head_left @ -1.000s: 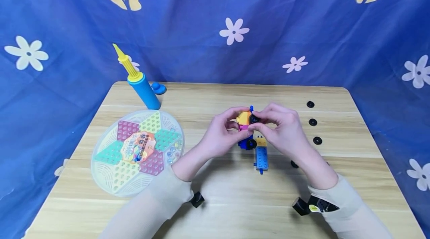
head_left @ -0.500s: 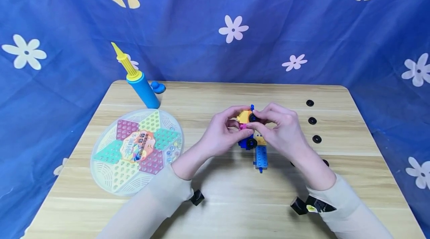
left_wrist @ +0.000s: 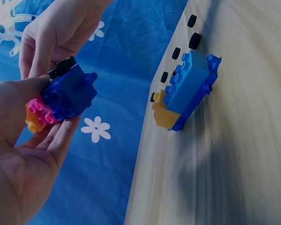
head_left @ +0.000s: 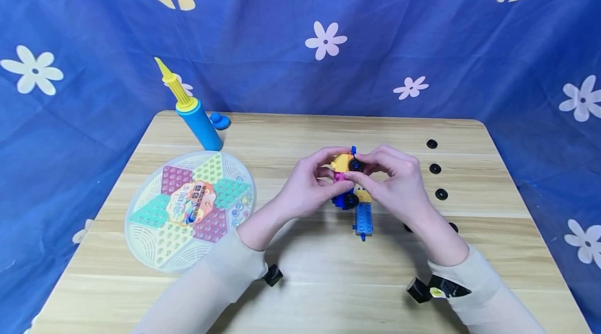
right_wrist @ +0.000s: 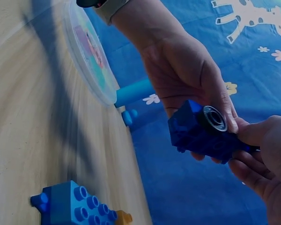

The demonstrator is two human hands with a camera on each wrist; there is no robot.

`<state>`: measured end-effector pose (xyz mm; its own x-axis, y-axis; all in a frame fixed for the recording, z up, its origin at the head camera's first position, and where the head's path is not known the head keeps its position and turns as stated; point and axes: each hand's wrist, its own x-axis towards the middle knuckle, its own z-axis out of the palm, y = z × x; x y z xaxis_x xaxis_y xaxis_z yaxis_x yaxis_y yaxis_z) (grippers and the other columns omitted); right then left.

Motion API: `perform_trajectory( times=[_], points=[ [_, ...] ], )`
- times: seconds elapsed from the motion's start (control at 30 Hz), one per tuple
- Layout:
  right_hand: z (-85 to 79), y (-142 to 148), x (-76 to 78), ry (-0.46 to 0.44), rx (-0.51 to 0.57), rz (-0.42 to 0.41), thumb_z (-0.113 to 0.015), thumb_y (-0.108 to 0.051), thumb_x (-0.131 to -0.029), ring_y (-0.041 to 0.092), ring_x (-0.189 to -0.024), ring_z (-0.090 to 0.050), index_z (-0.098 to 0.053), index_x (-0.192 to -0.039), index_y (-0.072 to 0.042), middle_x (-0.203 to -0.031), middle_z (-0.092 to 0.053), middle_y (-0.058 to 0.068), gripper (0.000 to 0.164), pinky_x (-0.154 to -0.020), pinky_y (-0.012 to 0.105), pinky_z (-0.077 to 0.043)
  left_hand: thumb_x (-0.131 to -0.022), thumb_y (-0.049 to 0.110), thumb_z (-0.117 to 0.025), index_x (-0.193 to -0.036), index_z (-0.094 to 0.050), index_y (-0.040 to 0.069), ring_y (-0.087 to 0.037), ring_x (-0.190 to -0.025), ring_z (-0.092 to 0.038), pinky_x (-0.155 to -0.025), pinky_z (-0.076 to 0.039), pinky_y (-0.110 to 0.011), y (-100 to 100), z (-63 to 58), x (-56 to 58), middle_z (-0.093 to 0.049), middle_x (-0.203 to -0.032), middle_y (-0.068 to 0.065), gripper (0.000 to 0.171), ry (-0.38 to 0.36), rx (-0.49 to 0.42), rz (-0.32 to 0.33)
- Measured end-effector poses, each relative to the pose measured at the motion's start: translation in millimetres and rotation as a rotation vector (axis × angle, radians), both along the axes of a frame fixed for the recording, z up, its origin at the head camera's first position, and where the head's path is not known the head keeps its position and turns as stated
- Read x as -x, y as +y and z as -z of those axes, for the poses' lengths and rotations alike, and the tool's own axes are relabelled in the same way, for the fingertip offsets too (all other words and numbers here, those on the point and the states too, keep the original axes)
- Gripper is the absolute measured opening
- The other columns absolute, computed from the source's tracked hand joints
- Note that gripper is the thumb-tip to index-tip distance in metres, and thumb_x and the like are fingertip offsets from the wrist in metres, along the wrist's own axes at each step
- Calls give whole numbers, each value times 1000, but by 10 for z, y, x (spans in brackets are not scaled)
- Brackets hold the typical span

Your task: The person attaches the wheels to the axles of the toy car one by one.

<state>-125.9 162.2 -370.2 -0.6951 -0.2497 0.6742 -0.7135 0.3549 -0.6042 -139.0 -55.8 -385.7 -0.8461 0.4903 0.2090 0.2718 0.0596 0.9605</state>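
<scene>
Above the table, both hands hold a block-built toy car [left_wrist: 68, 93] with a dark blue base, a pink block and a yellow-orange block. My left hand [head_left: 305, 188] grips it from the left, thumb on the near side and fingers beneath and behind. At its far end, my right hand [head_left: 399, 182] pinches a black wheel [head_left: 355, 165] between thumb and fingers, against the car's side. Another black wheel [right_wrist: 214, 118] sits on the base at the other end. A second block vehicle [left_wrist: 189, 84], light blue and yellow on a blue base, stands on the table just below.
Several loose black wheels [head_left: 435, 168] lie to the right, some partly behind the right forearm. At left lies a round Chinese checkers board [head_left: 141, 250]. Behind it stand a blue and yellow hand pump [head_left: 202, 128] and a small blue piece [head_left: 219, 121].
The right fingers have shifted slightly around the far wheel, and its blue hub now shows more clearly. The left hand keeps its grip; the toy car stays nearly in place.
</scene>
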Motion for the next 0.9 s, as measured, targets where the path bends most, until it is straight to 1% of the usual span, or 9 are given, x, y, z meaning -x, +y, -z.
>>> perform_trajectory(
  times=[0.13,0.27,0.37,0.47,0.6,0.7,0.77,0.9],
  points=[
    [23,33,-17,-1,-29,-19,-97,1,-74,12,-75,-70,-81,-106,-4,-93,-75,1,36,-74,21,-61,-92,4,-83,-146,-60,11,-23,-90,-74,-76,-65,-38,-27,13,3,-68,-123,-7,59,-4,13,15],
    [32,56,-24,2,-33,-41,-96,-1,-75,10,-76,-70,-81,-109,-5,-96,-75,-1,37,-74,23,-61,-91,3,-84,-149,-58,13,-24,-89,-73,-76,-65,-38,-44,19,6,-68,-121,-8,63,-5,17,15],
    [33,66,-29,0,-20,-50,-97,-1,-75,10,-76,-71,-81,-108,-6,-96,-75,-2,37,-74,23,-61,-91,3,-84,-151,-55,14,-23,-90,-73,-76,-65,-37,-52,20,8,-69,-119,-8,68,-14,22,0],
    [34,73,-47,5,-5,-46,-97,0,-74,12,-76,-72,-81,-109,-6,-98,-74,-1,38,-75,23,-61,-91,2,-84,-152,-50,13,-24,-92,-72,-80,-65,-38,-48,15,13,-71,-120,-8,71,-45,5,-11],
    [29,83,-78,1,30,-42,-95,4,-73,16,-76,-73,-80,-111,-3,-103,-72,2,41,-76,24,-62,-89,3,-86,-144,-53,7,-24,-95,-71,-82,-64,-37,-58,12,10,-72,-119,-7,64,-53,22,-47],
    [15,98,-94,-19,41,-40,-95,5,-73,18,-78,-73,-78,-113,-1,-108,-70,5,44,-76,26,-62,-89,7,-88,-136,-59,6,-21,-95,-71,-80,-63,-36,-80,21,6,-73,-117,-4,55,-10,74,-74],
    [-1,112,-100,-42,23,-30,-96,4,-73,18,-81,-73,-77,-116,-1,-113,-68,5,47,-76,26,-62,-88,8,-88,-134,-62,7,-20,-95,-70,-80,-63,-36,-93,31,9,-73,-117,-3,52,32,93,-76],
    [-33,128,-95,-131,-40,-29,-98,-3,-73,18,-89,-72,-74,-125,-5,-128,-62,4,57,-79,27,-62,-87,8,-89,-131,-67,9,-16,-96,-70,-85,-61,-37,-118,52,20,-73,-117,1,49,139,128,-77]
  ],
)
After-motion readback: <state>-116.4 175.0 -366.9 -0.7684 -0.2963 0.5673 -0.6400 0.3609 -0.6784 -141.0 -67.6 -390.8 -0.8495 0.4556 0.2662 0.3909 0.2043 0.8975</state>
